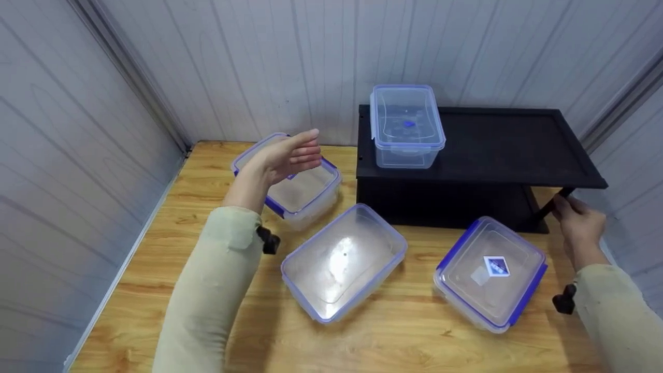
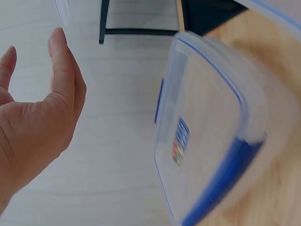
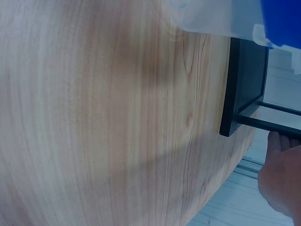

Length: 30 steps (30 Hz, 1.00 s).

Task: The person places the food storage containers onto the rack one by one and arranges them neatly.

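Note:
My left hand [image 1: 285, 158] is held with its fingers straight and nothing in it, over a clear lidded food container [image 1: 311, 194] with blue latches at the back left. In the left wrist view the same hand [image 2: 47, 108] stands apart from a container [image 2: 207, 117] that has a small label. At the right, my right hand [image 1: 580, 223] grips the front right post [image 1: 550, 207] of a black two-tier shelf [image 1: 507, 145]. The right wrist view shows its fingertips [image 3: 277, 141] at that post [image 3: 268, 124]. A smaller clear container [image 1: 409, 129] sits on the shelf's top left.
Two more clear containers lie on the wooden table [image 1: 414, 342]: a rectangular one [image 1: 331, 269] in the middle, and a squarish one [image 1: 492, 290] with blue latches and a label, in front of the shelf's right end. Pale panel walls [image 1: 248, 62] enclose the back and sides.

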Each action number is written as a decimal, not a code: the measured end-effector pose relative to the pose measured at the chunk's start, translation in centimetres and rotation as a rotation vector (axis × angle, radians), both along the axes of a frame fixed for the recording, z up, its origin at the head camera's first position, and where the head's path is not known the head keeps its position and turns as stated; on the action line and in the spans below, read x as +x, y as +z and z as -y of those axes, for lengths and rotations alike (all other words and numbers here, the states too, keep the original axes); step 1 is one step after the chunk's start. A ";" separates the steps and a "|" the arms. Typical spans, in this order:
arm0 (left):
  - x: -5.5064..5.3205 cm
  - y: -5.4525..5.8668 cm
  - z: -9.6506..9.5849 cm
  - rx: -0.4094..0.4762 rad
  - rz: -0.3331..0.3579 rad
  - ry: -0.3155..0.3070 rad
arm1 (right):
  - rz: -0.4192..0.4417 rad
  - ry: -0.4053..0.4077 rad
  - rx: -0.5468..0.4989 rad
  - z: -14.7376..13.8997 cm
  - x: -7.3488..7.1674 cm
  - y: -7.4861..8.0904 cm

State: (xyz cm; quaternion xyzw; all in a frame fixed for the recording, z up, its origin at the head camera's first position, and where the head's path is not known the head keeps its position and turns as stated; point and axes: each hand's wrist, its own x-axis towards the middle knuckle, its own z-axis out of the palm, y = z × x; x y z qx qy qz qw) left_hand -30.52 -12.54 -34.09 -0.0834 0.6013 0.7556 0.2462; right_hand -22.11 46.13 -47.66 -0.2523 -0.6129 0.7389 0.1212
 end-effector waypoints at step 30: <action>5.4 -8.0 8.0 0.059 0.137 0.389 | -0.018 -0.028 0.004 -0.4 0.1 -0.5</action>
